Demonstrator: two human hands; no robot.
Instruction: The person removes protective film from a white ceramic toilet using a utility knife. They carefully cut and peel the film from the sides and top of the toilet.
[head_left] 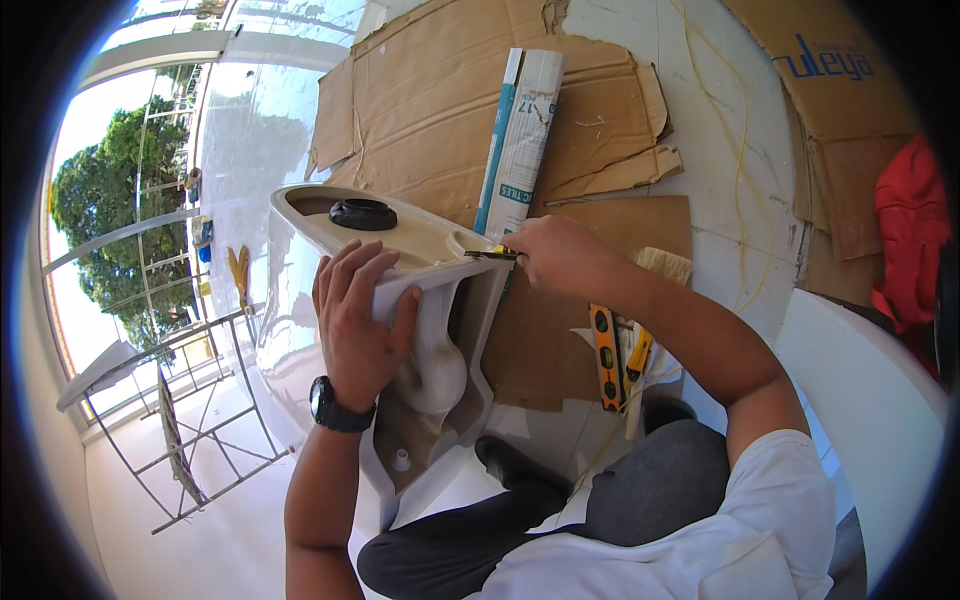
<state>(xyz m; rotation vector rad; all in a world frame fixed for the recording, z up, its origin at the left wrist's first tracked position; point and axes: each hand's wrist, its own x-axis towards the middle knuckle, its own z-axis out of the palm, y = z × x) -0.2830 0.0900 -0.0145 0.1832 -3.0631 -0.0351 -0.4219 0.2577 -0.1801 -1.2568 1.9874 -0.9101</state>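
Observation:
A white ceramic toilet bowl (440,385) lies tipped over in front of me, its hollow underside and curved trap showing. My left hand (362,315) grips the bowl's edge, fingers over one face and thumb on another; a black watch is on that wrist. At the opposite corner, my right hand (550,255) is closed around a small black and yellow tool (492,253) that touches the ceramic edge. Its kind is unclear because my fingers hide part of it. A black ring-shaped piece (362,214) sits on the bowl's base.
Flattened cardboard (420,100) covers the floor, with a folded tile carton (522,140) on it. By my right forearm lie an orange level (606,355), a yellow-and-black tool (638,352) and a brush (664,265). A yellow cord (742,190) runs right; metal scaffolding (200,440) stands left.

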